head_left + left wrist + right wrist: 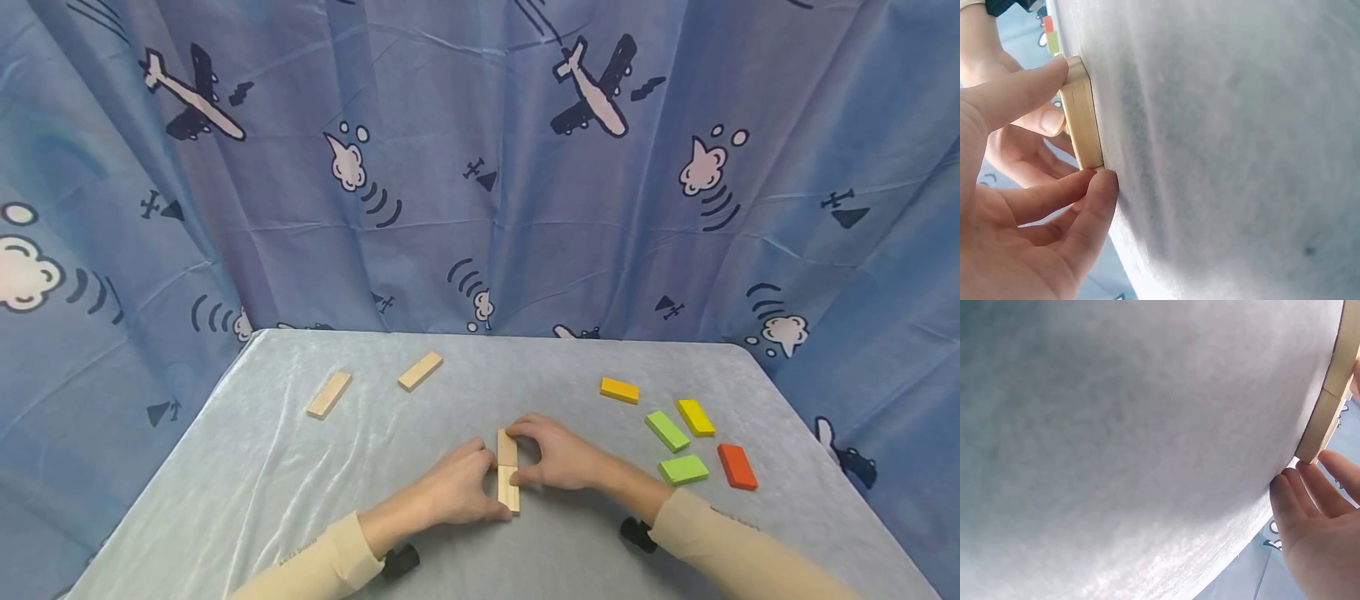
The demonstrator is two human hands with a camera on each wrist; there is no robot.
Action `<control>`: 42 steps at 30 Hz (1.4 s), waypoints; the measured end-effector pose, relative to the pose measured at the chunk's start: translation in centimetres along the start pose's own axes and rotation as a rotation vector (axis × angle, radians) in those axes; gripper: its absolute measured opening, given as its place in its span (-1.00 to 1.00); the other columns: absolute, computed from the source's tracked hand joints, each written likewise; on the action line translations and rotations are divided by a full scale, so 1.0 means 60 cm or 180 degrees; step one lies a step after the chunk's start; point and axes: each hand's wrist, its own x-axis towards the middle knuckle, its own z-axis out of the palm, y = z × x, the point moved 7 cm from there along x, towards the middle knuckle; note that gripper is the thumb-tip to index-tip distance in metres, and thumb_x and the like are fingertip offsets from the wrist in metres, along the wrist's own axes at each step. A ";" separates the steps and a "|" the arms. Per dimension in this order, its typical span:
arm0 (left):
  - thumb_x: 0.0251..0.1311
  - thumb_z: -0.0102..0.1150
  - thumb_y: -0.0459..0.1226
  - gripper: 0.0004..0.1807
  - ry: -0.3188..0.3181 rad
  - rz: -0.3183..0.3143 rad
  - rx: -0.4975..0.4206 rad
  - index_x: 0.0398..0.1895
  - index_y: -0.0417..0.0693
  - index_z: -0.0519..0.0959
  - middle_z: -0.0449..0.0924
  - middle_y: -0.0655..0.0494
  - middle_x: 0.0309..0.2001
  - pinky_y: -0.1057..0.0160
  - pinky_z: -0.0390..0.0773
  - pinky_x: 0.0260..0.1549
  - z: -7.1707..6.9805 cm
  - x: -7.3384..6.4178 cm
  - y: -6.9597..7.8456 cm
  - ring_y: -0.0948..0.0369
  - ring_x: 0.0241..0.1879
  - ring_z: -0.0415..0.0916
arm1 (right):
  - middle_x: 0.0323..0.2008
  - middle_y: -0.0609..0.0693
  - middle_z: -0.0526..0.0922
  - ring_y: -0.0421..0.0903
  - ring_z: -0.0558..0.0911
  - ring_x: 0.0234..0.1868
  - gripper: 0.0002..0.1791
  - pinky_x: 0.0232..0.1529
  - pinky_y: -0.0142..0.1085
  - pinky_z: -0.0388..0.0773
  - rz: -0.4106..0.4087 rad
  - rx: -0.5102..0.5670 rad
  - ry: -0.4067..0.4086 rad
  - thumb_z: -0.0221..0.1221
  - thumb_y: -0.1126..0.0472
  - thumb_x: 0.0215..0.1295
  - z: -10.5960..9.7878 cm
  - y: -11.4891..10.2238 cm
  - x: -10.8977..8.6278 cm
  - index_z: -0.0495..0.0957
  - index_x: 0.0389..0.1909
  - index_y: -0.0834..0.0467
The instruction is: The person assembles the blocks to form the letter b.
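Two plain wooden blocks lie end to end in a line at the table's middle, a near block [508,493] and a far block [507,447]. My left hand [457,487] pinches the near block lengthwise, thumb at its near end and fingertips by the joint. In the left wrist view this block [1082,122] shows between thumb and fingers. From the other side, my right hand [558,454] holds the far block, fingertips at its far end and thumb at the right side near the joint. The right wrist view shows the fingers [1313,490] right at that end.
Two more wooden blocks [329,395] [420,372] lie apart at the back left. On the right are an orange block [619,390], a yellow block [697,417], two green blocks [667,431] [683,470] and a red block [737,467]. A patterned blue curtain [420,208] hangs behind the table.
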 end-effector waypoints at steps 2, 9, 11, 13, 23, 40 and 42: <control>-0.08 0.60 0.06 -0.33 -0.0015 0.0015 0.0007 0.00 -0.18 0.64 0.48 0.17 -0.18 0.33 0.44 -0.34 -0.001 -0.001 0.001 0.30 -0.35 0.35 | 0.16 0.02 0.56 0.06 0.51 0.22 -0.25 0.25 0.08 0.42 0.0008 0.0004 0.0004 0.48 -0.04 0.12 0.001 0.000 -0.001 0.53 0.25 0.26; 0.10 0.49 0.03 -0.41 -0.0032 0.0022 -0.0113 0.03 -0.23 0.63 0.54 0.08 -0.09 0.26 0.53 -0.25 -0.019 -0.009 0.000 0.27 -0.24 0.46 | 0.19 0.05 0.55 0.08 0.51 0.24 -0.25 0.25 0.07 0.43 0.0056 -0.0028 0.0033 0.48 -0.03 0.12 0.002 0.003 -0.002 0.52 0.27 0.26; 0.17 0.44 -0.02 -0.48 0.0015 0.0059 -0.0116 0.02 -0.24 0.63 0.57 0.04 -0.07 0.24 0.56 -0.23 -0.031 -0.012 -0.002 0.24 -0.20 0.51 | 0.20 0.07 0.55 0.09 0.50 0.25 -0.25 0.25 0.08 0.43 0.0058 -0.0023 0.0044 0.48 -0.02 0.13 0.002 0.002 0.000 0.52 0.27 0.27; 0.23 0.40 -0.07 -0.56 0.0068 0.0106 -0.0089 0.00 -0.22 0.64 0.59 0.02 -0.07 0.23 0.58 -0.24 -0.044 -0.014 -0.004 0.22 -0.19 0.53 | 0.21 0.08 0.54 0.10 0.50 0.26 -0.25 0.26 0.08 0.43 0.0069 -0.0013 0.0045 0.48 -0.01 0.13 0.002 0.002 0.001 0.51 0.27 0.27; 0.31 0.30 -0.26 -0.73 0.0364 0.0557 -0.0068 -0.03 -0.25 0.64 0.65 -0.06 -0.12 0.15 0.59 -0.17 -0.098 -0.001 -0.022 0.11 -0.16 0.58 | 0.19 0.07 0.56 0.09 0.51 0.24 -0.26 0.25 0.08 0.42 0.0081 -0.0049 0.0031 0.49 0.01 0.13 -0.001 0.004 0.005 0.52 0.27 0.28; 0.31 0.25 -0.33 -0.84 0.0947 0.0583 -0.0151 -0.13 -0.24 0.67 0.66 -0.03 -0.16 0.14 0.62 -0.14 -0.158 0.016 -0.095 0.12 -0.18 0.61 | 0.31 0.09 0.46 0.13 0.41 0.35 -0.31 0.34 0.09 0.34 0.0025 -0.0141 0.0036 0.42 -0.01 0.21 0.005 -0.005 -0.018 0.52 0.29 0.24; 0.32 0.25 -0.33 -0.84 0.0965 0.0532 -0.0173 -0.13 -0.23 0.67 0.64 -0.01 -0.17 0.15 0.62 -0.14 -0.162 0.020 -0.103 0.13 -0.19 0.60 | 0.31 0.10 0.47 0.13 0.42 0.35 -0.33 0.34 0.09 0.35 -0.0029 -0.0165 0.0042 0.42 0.00 0.21 0.004 -0.009 -0.021 0.53 0.27 0.24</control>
